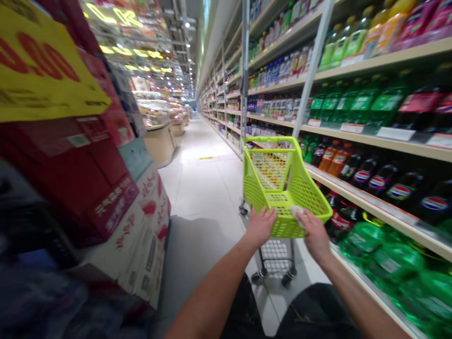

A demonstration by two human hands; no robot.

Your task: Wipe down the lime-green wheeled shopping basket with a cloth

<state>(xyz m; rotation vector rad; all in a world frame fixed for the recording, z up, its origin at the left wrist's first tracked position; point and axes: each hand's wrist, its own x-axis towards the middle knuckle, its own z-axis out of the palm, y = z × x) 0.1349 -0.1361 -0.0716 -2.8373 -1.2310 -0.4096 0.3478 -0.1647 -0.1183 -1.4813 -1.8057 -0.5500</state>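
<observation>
On the green cart [312, 195], bent left fingers [270, 214] rest, grip unclear; right fingers [308, 219] hold a white cloth [297, 211].

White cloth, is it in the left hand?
No, the white cloth is in the right hand; the left hand touches the lime-green shopping cart.

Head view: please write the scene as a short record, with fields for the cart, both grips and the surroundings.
Cart: lime-green shopping cart, upright on dark wheels
Left grip: over the cart's near edge, left part
Right grip: holding a pale crumpled piece at the near edge, right part; material unclear
Right side: shelves of bottled drinks, close beside the cart
Left side: stacked cartons under a yellow sign with red digits
Ahead: pale tiled aisle running into the distance
</observation>
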